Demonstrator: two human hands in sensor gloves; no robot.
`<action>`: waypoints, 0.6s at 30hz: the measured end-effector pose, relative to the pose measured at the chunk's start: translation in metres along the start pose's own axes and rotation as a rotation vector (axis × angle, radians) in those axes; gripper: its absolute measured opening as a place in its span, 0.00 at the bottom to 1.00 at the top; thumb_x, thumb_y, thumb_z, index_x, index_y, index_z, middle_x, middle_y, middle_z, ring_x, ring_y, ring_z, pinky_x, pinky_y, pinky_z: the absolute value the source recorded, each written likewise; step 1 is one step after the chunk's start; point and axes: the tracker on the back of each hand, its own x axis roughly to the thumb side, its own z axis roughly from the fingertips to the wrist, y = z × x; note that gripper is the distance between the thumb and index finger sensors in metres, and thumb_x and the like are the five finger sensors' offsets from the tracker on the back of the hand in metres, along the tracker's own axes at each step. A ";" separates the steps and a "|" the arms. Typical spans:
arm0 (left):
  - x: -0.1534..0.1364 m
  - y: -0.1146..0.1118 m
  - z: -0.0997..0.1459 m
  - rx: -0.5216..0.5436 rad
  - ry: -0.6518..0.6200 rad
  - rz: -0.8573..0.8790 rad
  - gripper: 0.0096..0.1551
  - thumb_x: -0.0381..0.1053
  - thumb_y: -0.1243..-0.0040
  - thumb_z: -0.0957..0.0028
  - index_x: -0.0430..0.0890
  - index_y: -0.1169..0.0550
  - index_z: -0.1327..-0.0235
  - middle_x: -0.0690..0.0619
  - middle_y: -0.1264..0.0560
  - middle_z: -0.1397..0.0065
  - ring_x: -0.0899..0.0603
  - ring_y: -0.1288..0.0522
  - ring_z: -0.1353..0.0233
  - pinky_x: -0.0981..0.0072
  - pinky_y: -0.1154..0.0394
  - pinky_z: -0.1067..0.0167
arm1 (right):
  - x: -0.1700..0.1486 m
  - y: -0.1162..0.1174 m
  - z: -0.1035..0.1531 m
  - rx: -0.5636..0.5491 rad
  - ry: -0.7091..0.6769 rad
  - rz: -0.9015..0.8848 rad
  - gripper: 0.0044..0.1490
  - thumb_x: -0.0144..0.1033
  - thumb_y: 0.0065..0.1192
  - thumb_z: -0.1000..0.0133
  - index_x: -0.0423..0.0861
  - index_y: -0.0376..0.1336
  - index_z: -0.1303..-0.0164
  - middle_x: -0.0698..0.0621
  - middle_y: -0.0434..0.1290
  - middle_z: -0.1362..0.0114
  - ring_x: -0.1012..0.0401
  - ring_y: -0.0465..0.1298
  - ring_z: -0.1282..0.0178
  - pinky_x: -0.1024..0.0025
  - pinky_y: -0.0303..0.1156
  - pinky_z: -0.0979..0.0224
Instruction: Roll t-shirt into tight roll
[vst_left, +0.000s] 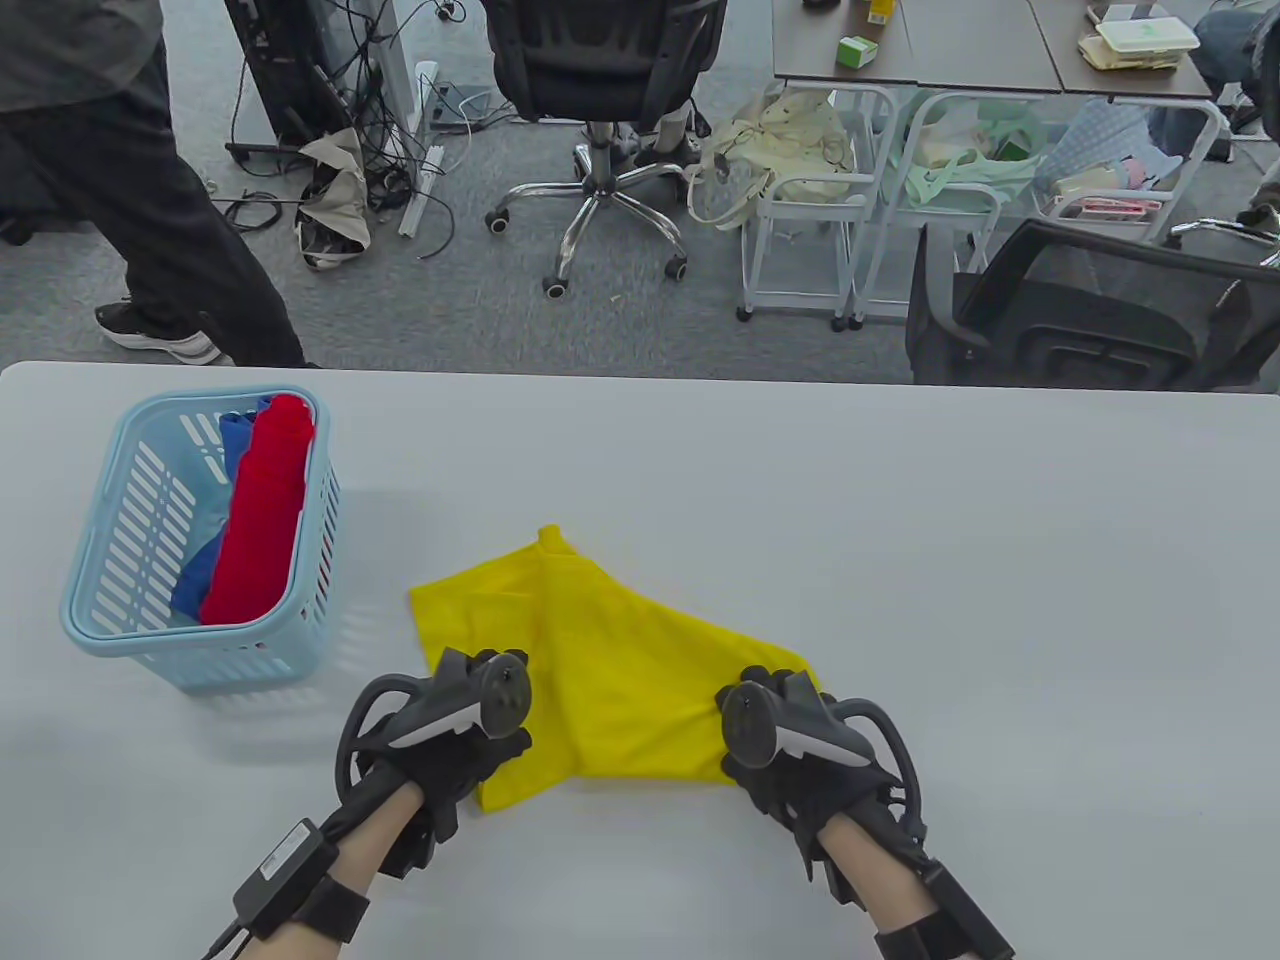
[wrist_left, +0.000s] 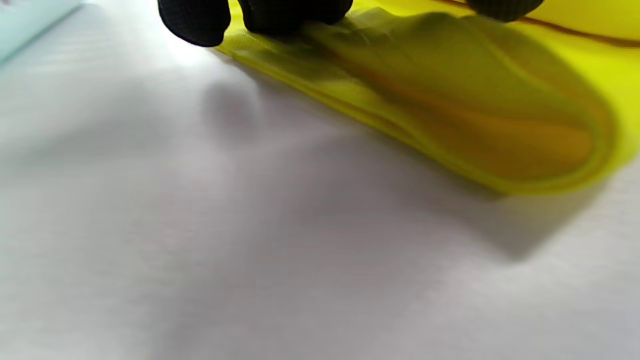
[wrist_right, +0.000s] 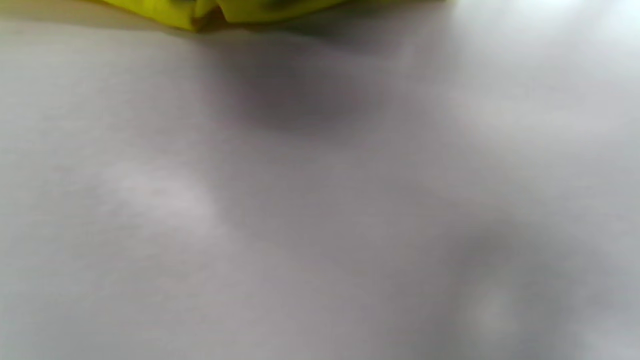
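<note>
A yellow t-shirt (vst_left: 620, 660) lies folded into a narrow strip on the grey table (vst_left: 950, 560), running from far left to near right. My left hand (vst_left: 498, 755) grips its near left corner. In the left wrist view the black fingertips (wrist_left: 192, 22) press on the yellow fabric (wrist_left: 475, 125), whose edge is lifted off the table in a loop with a shadow under it. My right hand (vst_left: 745, 765) curls over the near right corner, its fingers mostly hidden by the tracker. The right wrist view shows only a folded shirt edge (wrist_right: 165, 10) at the top.
A light blue plastic basket (vst_left: 90, 570) stands at the left of the table, holding a red roll (vst_left: 260, 510) and a blue roll (vst_left: 232, 440). Beyond the far table edge are office chairs (vst_left: 600, 70), cables and a standing person's legs (vst_left: 180, 250).
</note>
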 end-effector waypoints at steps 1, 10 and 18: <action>-0.007 0.004 0.002 0.026 0.041 -0.018 0.39 0.68 0.61 0.47 0.60 0.44 0.19 0.54 0.42 0.13 0.42 0.36 0.15 0.44 0.36 0.22 | -0.011 -0.003 -0.002 -0.008 0.044 -0.016 0.42 0.54 0.39 0.33 0.53 0.35 0.12 0.43 0.33 0.11 0.40 0.35 0.11 0.37 0.40 0.19; -0.018 0.006 -0.002 0.179 0.123 -0.109 0.42 0.71 0.62 0.48 0.64 0.47 0.18 0.52 0.43 0.10 0.40 0.36 0.15 0.41 0.37 0.21 | -0.042 -0.042 -0.010 -0.135 0.330 -0.019 0.44 0.55 0.40 0.34 0.49 0.38 0.11 0.37 0.32 0.11 0.36 0.39 0.13 0.37 0.43 0.20; -0.025 0.016 -0.001 0.113 0.078 -0.028 0.38 0.71 0.60 0.48 0.64 0.36 0.21 0.57 0.31 0.16 0.45 0.26 0.20 0.45 0.32 0.24 | 0.012 -0.043 -0.040 -0.083 0.203 0.039 0.45 0.60 0.41 0.36 0.47 0.48 0.12 0.36 0.52 0.12 0.39 0.62 0.18 0.43 0.60 0.24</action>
